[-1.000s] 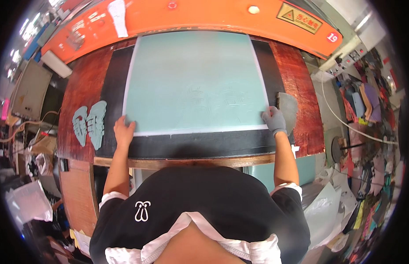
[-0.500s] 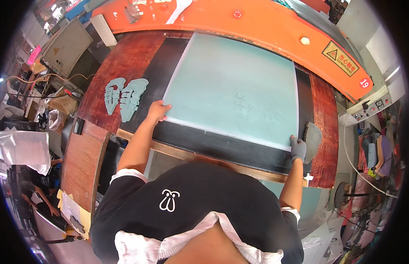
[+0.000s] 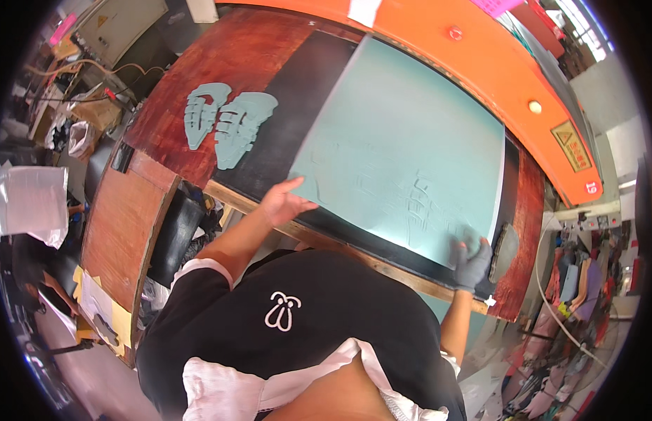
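Note:
A large pale green sheet [image 3: 403, 133] with pressed-in outlines lies on a black board [image 3: 284, 116]. My bare left hand [image 3: 287, 201] is open at the sheet's near left corner, thumb and fingers apart. Over the near right part of the sheet is my right hand [image 3: 472, 265] in a grey glove with bare fingertips. Motion smears its fingers, so whether it holds anything is unclear. Left of the sheet lie two pale green cut-out pieces [image 3: 202, 116] [image 3: 243, 130] with slots in them.
An orange machine beam [image 3: 494, 77] with a warning label runs along the far side. Reddish-brown wood [image 3: 249, 42] flanks the black board. A grey rounded pad [image 3: 505, 251] lies beside my right hand. A brown side board [image 3: 129, 231] stands at the left.
The view has turned. My left hand has loosened from the sheet's corner, and my right hand has moved inward over the sheet. The black strip along the sheet's near edge looks narrower.

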The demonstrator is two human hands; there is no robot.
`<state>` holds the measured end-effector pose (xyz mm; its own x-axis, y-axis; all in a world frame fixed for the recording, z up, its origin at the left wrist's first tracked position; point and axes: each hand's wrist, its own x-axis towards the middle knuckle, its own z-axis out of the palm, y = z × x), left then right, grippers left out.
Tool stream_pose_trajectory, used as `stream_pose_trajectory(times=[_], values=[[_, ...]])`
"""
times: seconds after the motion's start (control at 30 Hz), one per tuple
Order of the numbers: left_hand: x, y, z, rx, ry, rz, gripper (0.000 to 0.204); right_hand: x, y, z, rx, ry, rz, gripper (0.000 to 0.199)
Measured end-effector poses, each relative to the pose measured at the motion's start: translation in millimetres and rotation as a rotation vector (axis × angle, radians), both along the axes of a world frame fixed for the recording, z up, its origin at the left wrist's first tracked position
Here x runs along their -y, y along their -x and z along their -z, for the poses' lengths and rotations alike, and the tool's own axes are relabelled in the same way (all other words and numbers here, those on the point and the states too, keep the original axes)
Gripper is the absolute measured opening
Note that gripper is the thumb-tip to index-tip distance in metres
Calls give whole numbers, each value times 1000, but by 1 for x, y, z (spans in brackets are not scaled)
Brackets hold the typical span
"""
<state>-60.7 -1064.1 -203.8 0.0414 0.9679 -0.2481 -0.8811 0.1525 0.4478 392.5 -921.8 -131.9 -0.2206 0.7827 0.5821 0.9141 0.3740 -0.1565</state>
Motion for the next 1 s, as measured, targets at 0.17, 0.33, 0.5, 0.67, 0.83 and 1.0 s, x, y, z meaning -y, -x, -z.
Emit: stream_pose_trajectory(times=[0.17, 0.33, 0.5, 0.67, 0.83, 1.0], values=[[4, -29, 5, -227, 4, 25, 45, 4, 177, 8, 83, 91, -871, 69], [-6, -37, -2, -539, -18, -128, 43, 14, 276, 11, 101, 242, -1097, 61], [-16, -47, 0, -593, -130, -388, 45, 2, 288, 4, 190, 224, -1232, 58], [-14, -55, 1, -621, -130, -451, 43, 7, 292, -1, 160, 238, -1236, 66], [-12, -51, -5, -701, -175, -388, 41, 2, 303, -5, -157, 549, -1248, 35], [-6, -53, -5, -666, -78, -407, 39, -32, 294, -2, -339, 1006, -917, 27]])
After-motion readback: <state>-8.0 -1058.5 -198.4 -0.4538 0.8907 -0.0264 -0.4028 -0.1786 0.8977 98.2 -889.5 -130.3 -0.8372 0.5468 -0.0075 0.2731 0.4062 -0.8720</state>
